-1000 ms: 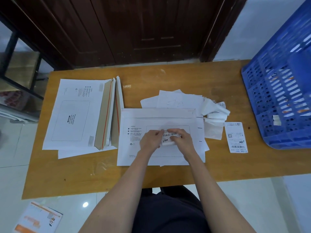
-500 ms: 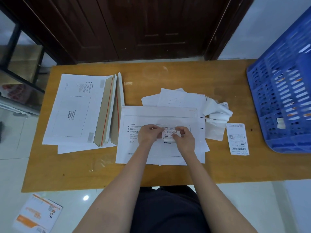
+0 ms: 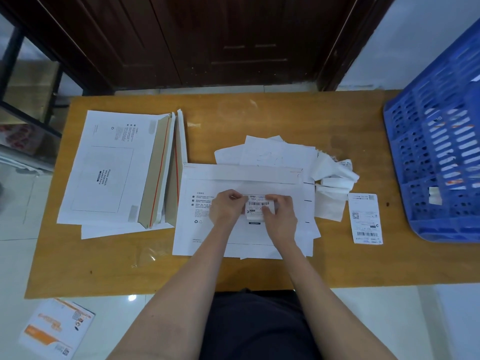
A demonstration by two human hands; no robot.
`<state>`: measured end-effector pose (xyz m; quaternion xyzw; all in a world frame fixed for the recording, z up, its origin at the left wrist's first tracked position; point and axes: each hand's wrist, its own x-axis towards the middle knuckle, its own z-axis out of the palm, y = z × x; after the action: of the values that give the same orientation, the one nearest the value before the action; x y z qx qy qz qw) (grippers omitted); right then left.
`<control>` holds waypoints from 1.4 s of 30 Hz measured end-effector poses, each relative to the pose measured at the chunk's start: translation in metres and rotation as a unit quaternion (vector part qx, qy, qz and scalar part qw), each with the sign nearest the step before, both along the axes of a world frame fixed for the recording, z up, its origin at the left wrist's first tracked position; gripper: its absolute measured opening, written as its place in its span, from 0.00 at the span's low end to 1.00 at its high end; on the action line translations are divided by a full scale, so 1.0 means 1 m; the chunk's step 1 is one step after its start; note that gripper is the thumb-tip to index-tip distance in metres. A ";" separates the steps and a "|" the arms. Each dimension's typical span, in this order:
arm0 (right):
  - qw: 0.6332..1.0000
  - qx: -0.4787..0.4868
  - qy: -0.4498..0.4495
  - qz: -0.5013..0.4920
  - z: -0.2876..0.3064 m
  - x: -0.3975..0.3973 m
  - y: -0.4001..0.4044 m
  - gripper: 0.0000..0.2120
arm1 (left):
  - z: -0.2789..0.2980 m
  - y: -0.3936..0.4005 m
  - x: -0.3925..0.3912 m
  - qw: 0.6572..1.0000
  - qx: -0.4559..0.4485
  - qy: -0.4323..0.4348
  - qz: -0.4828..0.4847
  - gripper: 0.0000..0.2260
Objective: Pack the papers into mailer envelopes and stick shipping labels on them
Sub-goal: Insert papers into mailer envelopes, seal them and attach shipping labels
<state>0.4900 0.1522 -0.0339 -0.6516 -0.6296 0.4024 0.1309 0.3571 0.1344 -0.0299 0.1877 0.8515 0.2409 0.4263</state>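
Note:
A white mailer envelope [image 3: 207, 235] lies flat in the middle of the wooden table [image 3: 259, 118]. Over its printed address box I hold a small shipping label [image 3: 257, 203] with a barcode. My left hand [image 3: 227, 207] pinches the label's left edge and my right hand [image 3: 279, 214] pinches its right side and lower part. The label's lower end curls under my right fingers. Loose white papers [image 3: 272, 154] stick out from behind the envelope. A second shipping label [image 3: 365, 219] lies flat to the right.
A stack of white mailers [image 3: 109, 167] with brown flaps and red strips lies at the left. Crumpled label backings [image 3: 335, 178] sit right of the envelope. A blue plastic crate [image 3: 441, 157] stands at the right edge. A printed carton [image 3: 54, 328] lies on the floor.
Both hands stayed on the label over the envelope; my fingers have shifted and more of the label's barcode face now shows between them.

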 end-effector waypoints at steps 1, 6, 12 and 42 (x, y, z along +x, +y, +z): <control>1.000 0.003 -0.002 -0.001 0.000 0.000 0.000 0.12 | -0.001 0.000 0.000 1.000 0.004 0.002 -0.005 0.07; 1.000 0.000 -0.006 0.002 -0.003 -0.001 0.000 0.11 | -0.002 -0.001 0.000 1.000 0.011 0.017 -0.019 0.08; 0.999 -0.001 -0.029 0.022 -0.005 -0.003 0.001 0.12 | -0.004 0.000 0.000 0.999 0.000 0.028 -0.027 0.06; 0.991 0.001 -0.117 0.070 -0.001 -0.006 0.008 0.13 | -0.006 0.008 0.004 0.993 -0.045 0.094 -0.054 0.05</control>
<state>0.4836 0.1603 -0.0344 -0.6481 -0.6852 0.3312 0.0282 0.3612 0.1420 -0.0362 0.2358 0.8863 0.1608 0.3648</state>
